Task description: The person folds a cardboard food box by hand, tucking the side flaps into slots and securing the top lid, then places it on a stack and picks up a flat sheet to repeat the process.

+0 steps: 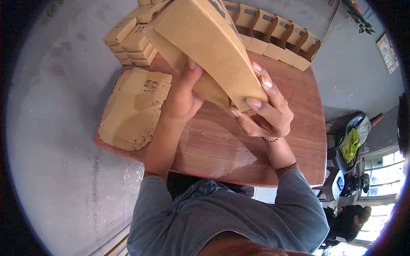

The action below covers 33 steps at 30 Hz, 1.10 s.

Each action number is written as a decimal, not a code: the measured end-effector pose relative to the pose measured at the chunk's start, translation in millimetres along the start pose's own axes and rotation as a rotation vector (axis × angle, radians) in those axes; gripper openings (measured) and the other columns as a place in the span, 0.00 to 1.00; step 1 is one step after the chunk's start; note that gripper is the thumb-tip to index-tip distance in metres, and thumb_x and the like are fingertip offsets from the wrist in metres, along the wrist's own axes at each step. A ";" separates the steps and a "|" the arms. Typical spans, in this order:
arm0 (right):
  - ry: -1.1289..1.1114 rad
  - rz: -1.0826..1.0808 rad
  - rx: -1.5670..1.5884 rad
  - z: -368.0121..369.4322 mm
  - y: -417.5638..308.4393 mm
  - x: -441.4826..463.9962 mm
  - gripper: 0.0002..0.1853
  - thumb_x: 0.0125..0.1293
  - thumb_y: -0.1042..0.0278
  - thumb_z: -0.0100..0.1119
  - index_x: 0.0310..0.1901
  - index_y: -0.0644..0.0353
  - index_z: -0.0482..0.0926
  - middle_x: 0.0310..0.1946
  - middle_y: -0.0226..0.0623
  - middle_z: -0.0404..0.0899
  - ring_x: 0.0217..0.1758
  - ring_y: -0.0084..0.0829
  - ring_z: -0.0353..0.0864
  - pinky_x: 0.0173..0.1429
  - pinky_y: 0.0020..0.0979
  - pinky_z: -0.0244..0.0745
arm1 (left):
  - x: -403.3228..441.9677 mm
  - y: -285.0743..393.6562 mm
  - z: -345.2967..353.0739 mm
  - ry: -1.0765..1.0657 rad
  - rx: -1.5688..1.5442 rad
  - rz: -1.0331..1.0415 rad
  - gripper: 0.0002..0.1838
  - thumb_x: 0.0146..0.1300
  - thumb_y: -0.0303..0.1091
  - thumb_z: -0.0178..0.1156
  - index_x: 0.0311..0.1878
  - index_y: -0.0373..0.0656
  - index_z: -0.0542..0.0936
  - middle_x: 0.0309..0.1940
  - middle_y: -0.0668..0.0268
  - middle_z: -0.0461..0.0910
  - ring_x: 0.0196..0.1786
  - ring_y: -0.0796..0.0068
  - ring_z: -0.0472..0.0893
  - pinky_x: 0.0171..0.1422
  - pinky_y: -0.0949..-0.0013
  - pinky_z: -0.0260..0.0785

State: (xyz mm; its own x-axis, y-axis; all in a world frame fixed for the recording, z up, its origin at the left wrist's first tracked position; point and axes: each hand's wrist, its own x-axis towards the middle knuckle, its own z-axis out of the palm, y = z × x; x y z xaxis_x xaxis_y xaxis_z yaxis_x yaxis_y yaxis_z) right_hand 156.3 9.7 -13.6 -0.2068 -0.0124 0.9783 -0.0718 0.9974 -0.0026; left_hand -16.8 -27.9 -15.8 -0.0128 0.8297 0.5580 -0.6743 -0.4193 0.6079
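Note:
A brown cardboard box (207, 42), partly folded, is held up tilted above the table in both hands. My left hand (184, 94) grips its left side, with the thumb at the gap between two panels and the other fingers hidden behind the cardboard. My right hand (273, 109) is closed around the lower right corner, fingertips pressing on the end panel. Dark print shows along the box's upper edge. Left of my left forearm lies a stack of flat unfolded box blanks (132, 106), the top one printed with dark letters.
Folded boxes (134, 40) are piled at the table's back left. Several cardboard carriers with handle holes (277, 36) stand in a row along the back right. The wooden table (218, 147) meets a grey wall (60, 128). Another person (352, 222) is at the far right by the windows.

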 end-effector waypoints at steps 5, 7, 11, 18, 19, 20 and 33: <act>0.053 -0.040 0.022 3.4 -1.0 -1.6 0.18 0.47 0.73 0.80 0.40 0.61 0.83 0.58 0.54 0.77 0.60 0.63 0.78 0.57 0.49 0.81 | -5.4 -6.4 -0.6 0.032 0.152 0.084 0.35 0.76 0.58 0.42 0.75 0.43 0.56 0.70 0.57 0.65 0.70 0.60 0.69 0.73 0.53 0.64; 0.042 -0.023 0.027 1.7 -1.3 -1.5 0.18 0.46 0.72 0.80 0.39 0.61 0.83 0.58 0.54 0.77 0.60 0.63 0.78 0.57 0.49 0.81 | -5.8 -7.2 -0.2 0.053 0.124 0.092 0.35 0.76 0.59 0.40 0.75 0.43 0.56 0.69 0.58 0.66 0.69 0.61 0.70 0.72 0.53 0.64; 0.065 -0.036 0.036 4.6 1.4 -3.7 0.17 0.46 0.71 0.80 0.38 0.59 0.84 0.59 0.53 0.77 0.61 0.63 0.77 0.57 0.48 0.82 | -5.1 -3.5 5.1 0.073 0.159 0.104 0.35 0.76 0.59 0.39 0.75 0.43 0.55 0.69 0.58 0.66 0.69 0.61 0.70 0.72 0.53 0.65; 0.041 -0.026 0.033 5.9 -3.1 -3.7 0.18 0.44 0.72 0.81 0.39 0.59 0.85 0.60 0.50 0.77 0.62 0.62 0.76 0.60 0.51 0.80 | -8.7 -8.9 -0.6 0.065 0.046 0.102 0.34 0.77 0.58 0.37 0.75 0.43 0.56 0.69 0.58 0.67 0.68 0.62 0.72 0.71 0.54 0.66; 0.049 -0.025 0.053 7.0 -3.1 -4.3 0.18 0.44 0.73 0.81 0.39 0.58 0.85 0.60 0.49 0.77 0.62 0.62 0.76 0.61 0.53 0.79 | -9.7 -10.9 -0.6 0.107 -0.073 0.090 0.33 0.77 0.57 0.37 0.75 0.43 0.56 0.68 0.58 0.67 0.67 0.62 0.72 0.71 0.54 0.66; 0.056 -0.023 0.072 8.6 -2.7 -5.3 0.19 0.44 0.74 0.81 0.40 0.58 0.85 0.59 0.48 0.77 0.62 0.61 0.76 0.62 0.54 0.78 | -11.6 -12.0 1.1 0.108 -0.073 0.090 0.33 0.77 0.57 0.37 0.75 0.43 0.56 0.68 0.58 0.67 0.67 0.62 0.72 0.71 0.54 0.66; 0.061 -0.077 -0.014 18.5 0.9 -7.6 0.21 0.40 0.77 0.80 0.40 0.62 0.85 0.56 0.48 0.79 0.61 0.63 0.76 0.62 0.57 0.77 | -13.9 -9.8 16.9 -0.044 0.269 0.033 0.53 0.60 0.81 0.33 0.75 0.46 0.55 0.68 0.64 0.68 0.65 0.71 0.73 0.65 0.64 0.71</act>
State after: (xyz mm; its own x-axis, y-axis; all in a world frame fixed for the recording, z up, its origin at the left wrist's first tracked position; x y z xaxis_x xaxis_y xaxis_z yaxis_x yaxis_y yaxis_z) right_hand 139.7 9.4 -24.9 -0.1413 -0.0851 0.9863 -0.0715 0.9946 0.0756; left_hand 2.5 -41.6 -19.9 0.0044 0.7995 0.6006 -0.4534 -0.5337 0.7138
